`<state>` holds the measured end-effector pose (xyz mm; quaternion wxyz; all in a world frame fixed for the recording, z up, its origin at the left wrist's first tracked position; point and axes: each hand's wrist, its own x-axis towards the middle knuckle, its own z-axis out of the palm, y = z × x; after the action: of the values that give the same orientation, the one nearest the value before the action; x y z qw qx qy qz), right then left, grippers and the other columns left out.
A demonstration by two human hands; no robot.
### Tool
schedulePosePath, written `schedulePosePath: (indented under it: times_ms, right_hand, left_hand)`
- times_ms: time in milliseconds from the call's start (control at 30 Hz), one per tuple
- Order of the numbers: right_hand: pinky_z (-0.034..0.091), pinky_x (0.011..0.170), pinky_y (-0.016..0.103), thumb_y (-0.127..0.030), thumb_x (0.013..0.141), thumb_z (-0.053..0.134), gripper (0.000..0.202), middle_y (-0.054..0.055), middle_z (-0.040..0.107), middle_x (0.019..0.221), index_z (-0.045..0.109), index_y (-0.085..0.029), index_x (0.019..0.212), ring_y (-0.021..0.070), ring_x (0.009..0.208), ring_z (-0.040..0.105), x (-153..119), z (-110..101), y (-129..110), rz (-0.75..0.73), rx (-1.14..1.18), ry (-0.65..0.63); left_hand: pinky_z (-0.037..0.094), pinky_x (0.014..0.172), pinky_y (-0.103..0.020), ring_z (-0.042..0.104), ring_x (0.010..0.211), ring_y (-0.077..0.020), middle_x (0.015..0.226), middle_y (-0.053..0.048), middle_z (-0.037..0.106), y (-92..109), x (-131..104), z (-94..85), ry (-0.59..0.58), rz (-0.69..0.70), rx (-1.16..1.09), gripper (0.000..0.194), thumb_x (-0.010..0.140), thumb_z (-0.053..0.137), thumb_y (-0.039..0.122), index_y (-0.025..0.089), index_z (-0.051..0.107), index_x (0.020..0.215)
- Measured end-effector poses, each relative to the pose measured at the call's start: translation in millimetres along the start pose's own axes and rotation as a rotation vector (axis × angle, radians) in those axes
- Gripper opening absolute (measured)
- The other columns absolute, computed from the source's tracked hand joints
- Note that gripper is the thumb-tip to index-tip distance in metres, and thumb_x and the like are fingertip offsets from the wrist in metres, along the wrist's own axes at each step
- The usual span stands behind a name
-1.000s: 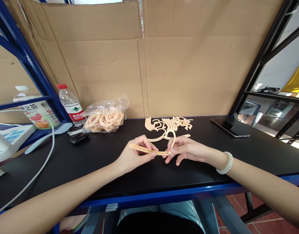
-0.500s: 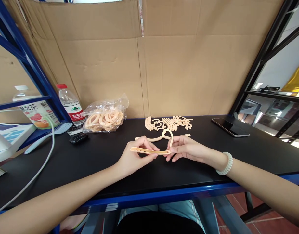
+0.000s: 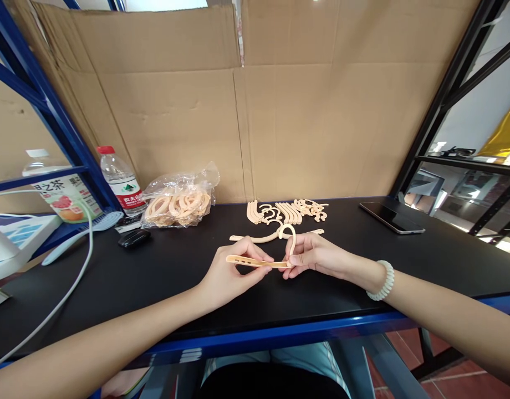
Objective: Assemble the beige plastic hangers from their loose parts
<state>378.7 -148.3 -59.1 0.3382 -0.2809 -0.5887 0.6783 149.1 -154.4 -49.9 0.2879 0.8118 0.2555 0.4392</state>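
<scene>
My left hand [image 3: 225, 280] pinches a beige plastic hanger arm [image 3: 245, 260] with small slots along it, held nearly level above the table. My right hand [image 3: 321, 256] grips a beige curved hanger hook [image 3: 294, 239] by its base, where it meets the arm's right end. Whether hook and arm are locked together I cannot tell, as fingers cover part of the joint. Just behind my hands lies a hanger [image 3: 261, 239] with two spread arms and a hook, flat on the black table [image 3: 176, 277].
Loose hanger pieces [image 3: 286, 213] lie in groups at the back. To the left are a clear bag of beige rings [image 3: 178, 205], a red-capped bottle [image 3: 124, 183], a black object [image 3: 134, 237] and a white cable [image 3: 82, 266]. A phone [image 3: 390, 217] rests at the right.
Both hands and the held pieces have dipped slightly toward me. The arm has tilted a little, showing more of its slotted side. The grips look unchanged.
</scene>
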Motion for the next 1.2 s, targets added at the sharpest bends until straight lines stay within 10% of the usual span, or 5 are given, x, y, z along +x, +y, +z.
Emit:
schedulePosePath:
  times_ms: [400, 1200]
  right_hand:
    - [0.057, 0.077, 0.031, -0.028, 0.078, 0.073, 0.023, 0.012, 0.065, 0.106, 0.062, -0.011, 0.090, 0.0249, 0.097, 0.066, -1.3, -4.1, -4.8, 0.028, 0.063, 0.014]
    - [0.055, 0.083, 0.034, -0.026, 0.074, 0.077, 0.023, 0.006, 0.068, 0.086, 0.060, -0.012, 0.082, 0.0195, 0.082, 0.070, 3.6, 2.0, 2.2, -0.091, 0.087, 0.081]
  left_hand:
    - [0.053, 0.067, -0.029, 0.068, 0.081, -0.0194, 0.078, -0.005, 0.068, 0.4, 4.5, -3.2, 0.045, 0.010, -0.044, 0.016, 0.076, 0.069, 0.017, 0.016, 0.053, 0.073]
    - [0.053, 0.071, -0.030, 0.068, 0.078, -0.0178, 0.081, -0.004, 0.069, 0.9, -1.2, 3.1, 0.065, 0.065, 0.038, 0.017, 0.078, 0.068, 0.016, 0.018, 0.052, 0.073]
